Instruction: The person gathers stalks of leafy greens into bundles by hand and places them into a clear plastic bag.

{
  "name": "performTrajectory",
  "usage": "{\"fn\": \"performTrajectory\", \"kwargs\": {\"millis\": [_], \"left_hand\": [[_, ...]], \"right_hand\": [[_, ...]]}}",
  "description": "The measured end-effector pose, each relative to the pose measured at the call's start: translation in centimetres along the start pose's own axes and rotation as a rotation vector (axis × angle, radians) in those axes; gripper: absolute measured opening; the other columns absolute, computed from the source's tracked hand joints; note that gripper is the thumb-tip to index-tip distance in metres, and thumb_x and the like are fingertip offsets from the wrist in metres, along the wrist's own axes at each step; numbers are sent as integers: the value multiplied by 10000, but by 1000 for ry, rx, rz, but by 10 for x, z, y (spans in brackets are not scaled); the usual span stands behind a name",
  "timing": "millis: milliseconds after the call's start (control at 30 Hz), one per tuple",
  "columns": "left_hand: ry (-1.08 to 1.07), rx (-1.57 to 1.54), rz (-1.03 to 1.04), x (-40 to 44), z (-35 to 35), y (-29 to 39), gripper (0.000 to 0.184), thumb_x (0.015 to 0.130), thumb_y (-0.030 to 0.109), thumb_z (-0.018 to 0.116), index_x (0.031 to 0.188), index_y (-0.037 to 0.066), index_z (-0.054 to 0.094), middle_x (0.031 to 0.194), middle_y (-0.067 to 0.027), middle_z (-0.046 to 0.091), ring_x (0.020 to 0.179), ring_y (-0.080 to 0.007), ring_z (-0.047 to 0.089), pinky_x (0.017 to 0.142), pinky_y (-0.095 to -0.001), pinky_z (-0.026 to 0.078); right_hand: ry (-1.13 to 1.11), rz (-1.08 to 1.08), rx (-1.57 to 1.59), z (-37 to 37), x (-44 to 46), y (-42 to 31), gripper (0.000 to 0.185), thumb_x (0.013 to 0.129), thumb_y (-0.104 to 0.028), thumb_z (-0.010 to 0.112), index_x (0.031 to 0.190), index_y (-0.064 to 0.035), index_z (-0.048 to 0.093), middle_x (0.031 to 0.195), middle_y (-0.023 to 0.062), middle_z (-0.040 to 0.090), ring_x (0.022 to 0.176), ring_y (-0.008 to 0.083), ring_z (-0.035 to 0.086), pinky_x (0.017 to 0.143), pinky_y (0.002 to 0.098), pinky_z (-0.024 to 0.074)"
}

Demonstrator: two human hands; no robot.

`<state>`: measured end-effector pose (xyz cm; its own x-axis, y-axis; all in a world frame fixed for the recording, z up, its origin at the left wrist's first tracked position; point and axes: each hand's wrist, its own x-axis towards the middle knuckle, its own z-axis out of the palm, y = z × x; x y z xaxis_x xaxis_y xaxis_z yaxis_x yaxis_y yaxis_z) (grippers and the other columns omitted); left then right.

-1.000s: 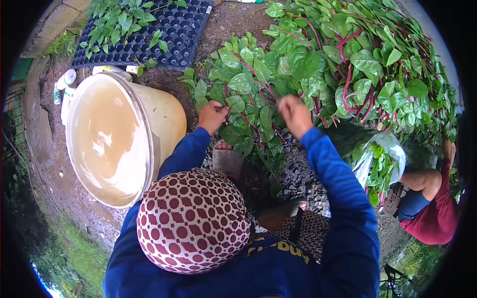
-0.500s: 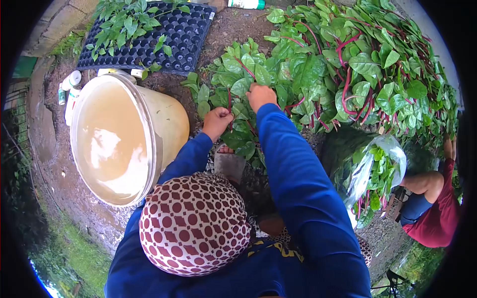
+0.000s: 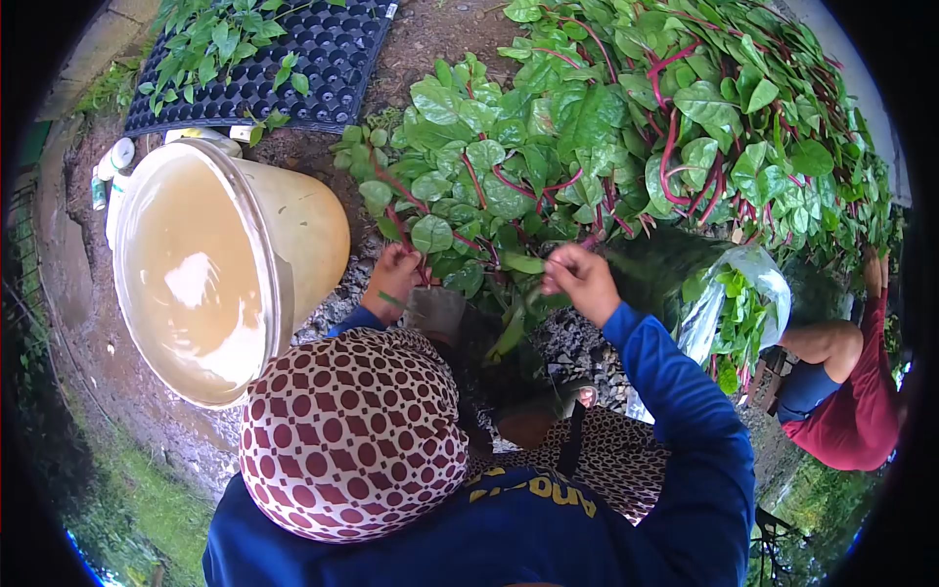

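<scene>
My left hand [image 3: 392,280] is closed on a red-stemmed leafy vine [image 3: 403,227], which looks like Malabar spinach, at the near edge of the green pile. To its right, my right hand [image 3: 584,280] has its thumb and fingers pinched together; what they hold, if anything, I cannot make out. Between the hands, a loose green leaf [image 3: 523,262] lies or hangs close to the right fingertips. Another, smeared leaf [image 3: 509,336] is lower down, above the gravel. The large pile of red-stemmed greens [image 3: 709,108] spreads behind and to the right.
A wide tub of cloudy water [image 3: 262,254] stands at left, beside small bottles [image 3: 117,157]. Behind it lies a black seedling tray [image 3: 323,64] with leafy cuttings. At right is a clear plastic bag [image 3: 761,284] of greens, and beyond it another person in a red top [image 3: 846,421].
My right hand has come back toward me and right, off the pile. My left hand has moved slightly left and nearer. Loose leaves now show between the hands.
</scene>
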<state>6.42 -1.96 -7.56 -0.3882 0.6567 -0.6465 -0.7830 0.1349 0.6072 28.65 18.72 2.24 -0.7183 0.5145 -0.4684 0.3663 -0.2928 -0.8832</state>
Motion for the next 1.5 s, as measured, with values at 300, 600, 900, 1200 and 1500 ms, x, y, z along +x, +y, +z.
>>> {"fn": "performTrajectory", "kwargs": {"millis": [300, 600, 900, 1200, 1500], "left_hand": [[82, 93, 247, 14, 3, 31, 132, 922, 133, 517, 1047, 108, 480, 965, -18, 580, 922, -130, 575, 732, -292, 494], [174, 116, 152, 32, -10, 25, 129, 920, 75, 463, 1032, 106, 520, 997, -15, 586, 927, -125, 578, 775, -281, 486], [291, 116, 437, 21, -40, 2, 106, 890, 40, 467, 969, 100, 504, 938, -21, 568, 858, -116, 554, 760, -254, 463], [398, 52, 297, 9, -20, 15, 80, 864, 80, 469, 936, 116, 466, 743, 38, 454, 591, -41, 392, 526, -189, 310], [422, 181, 275, 5, -5, 18, 107, 909, 153, 442, 1012, 134, 464, 986, -2, 532, 861, -115, 502, 706, -303, 421]], "right_hand": [[150, -61, 30, 24, 89, -50, 110, 864, -122, 612, 808, -38, 567, 637, 25, 599, 469, 97, 550, 428, 252, 443], [-818, -88, -1463, 26, 15, -56, 269, 714, -136, 601, 971, -97, 669, 898, 122, 648, 889, 308, 618, 746, 445, 497], [159, -606, -1733, 32, 236, -47, 308, 851, -122, 459, 1116, -200, 596, 1399, 35, 383, 1342, 260, 269, 1083, 508, 241], [568, -978, -1313, -30, 211, -192, 189, 775, -158, 618, 959, -120, 601, 979, 72, 649, 959, 189, 592, 963, 357, 393], [417, -355, 21, 2, 190, -148, 167, 797, -32, 579, 838, -79, 424, 766, 69, 594, 565, 146, 584, 491, 299, 491]]}}
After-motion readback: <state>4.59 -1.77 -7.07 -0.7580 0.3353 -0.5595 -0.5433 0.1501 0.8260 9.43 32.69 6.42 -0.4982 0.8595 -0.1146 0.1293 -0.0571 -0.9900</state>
